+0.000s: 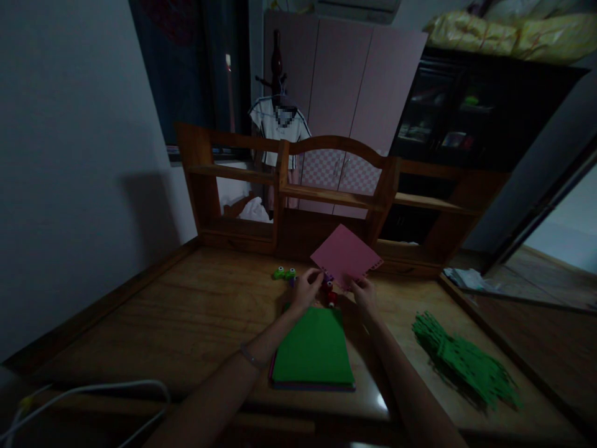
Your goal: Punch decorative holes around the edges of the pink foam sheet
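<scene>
A pink sheet (346, 254) with small cut-outs along its lower edges is held up above the desk. My right hand (364, 295) pinches its lower edge. Close to its lower left edge is my left hand (308, 287), fingers curled together; whether they grip the sheet is too small to tell. Between the hands sits a red figure (331, 298) with white eyes. Green figures (284, 273) with round eyes stand just beyond my left hand. A stack of green sheets (313, 348), with other colours at its bottom edge, lies in front of my wrists.
A pile of cut green paper (466, 361) lies on the right of the wooden desk (196, 311). Wooden shelves (336, 198) rise along the back edge. A white cable (116, 386) loops at the lower left. A wall borders the left side.
</scene>
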The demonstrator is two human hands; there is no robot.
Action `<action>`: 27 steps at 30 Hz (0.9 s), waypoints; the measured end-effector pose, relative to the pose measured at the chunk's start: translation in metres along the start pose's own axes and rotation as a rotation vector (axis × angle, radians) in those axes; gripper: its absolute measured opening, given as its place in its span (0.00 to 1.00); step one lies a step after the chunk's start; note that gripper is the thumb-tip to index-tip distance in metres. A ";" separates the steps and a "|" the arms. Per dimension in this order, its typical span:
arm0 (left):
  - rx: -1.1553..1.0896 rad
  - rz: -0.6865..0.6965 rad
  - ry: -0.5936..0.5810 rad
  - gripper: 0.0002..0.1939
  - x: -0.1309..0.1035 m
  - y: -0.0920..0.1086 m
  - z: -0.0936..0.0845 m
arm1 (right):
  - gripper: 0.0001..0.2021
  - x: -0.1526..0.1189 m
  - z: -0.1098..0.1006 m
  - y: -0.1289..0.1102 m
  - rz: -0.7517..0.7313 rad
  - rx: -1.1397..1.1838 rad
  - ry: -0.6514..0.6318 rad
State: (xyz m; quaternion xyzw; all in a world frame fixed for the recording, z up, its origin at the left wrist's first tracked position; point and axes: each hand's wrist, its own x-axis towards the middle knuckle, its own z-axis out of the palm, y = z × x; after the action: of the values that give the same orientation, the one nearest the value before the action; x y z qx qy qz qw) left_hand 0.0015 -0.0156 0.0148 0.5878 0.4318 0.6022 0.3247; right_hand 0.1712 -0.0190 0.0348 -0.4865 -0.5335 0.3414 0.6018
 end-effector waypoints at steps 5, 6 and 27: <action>0.038 -0.040 0.086 0.11 0.001 -0.001 -0.002 | 0.19 0.004 -0.010 0.001 -0.001 -0.005 0.111; 0.040 -0.036 0.095 0.11 0.001 -0.002 -0.003 | 0.19 0.005 -0.013 0.002 0.003 0.005 0.125; -0.042 -0.036 0.138 0.11 0.007 -0.019 -0.005 | 0.23 0.006 -0.021 0.013 0.091 0.078 0.248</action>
State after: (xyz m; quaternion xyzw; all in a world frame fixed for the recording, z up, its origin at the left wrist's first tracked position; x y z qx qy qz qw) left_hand -0.0066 -0.0020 0.0008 0.5302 0.4507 0.6443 0.3172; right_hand 0.1947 -0.0141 0.0251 -0.5250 -0.4187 0.3260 0.6654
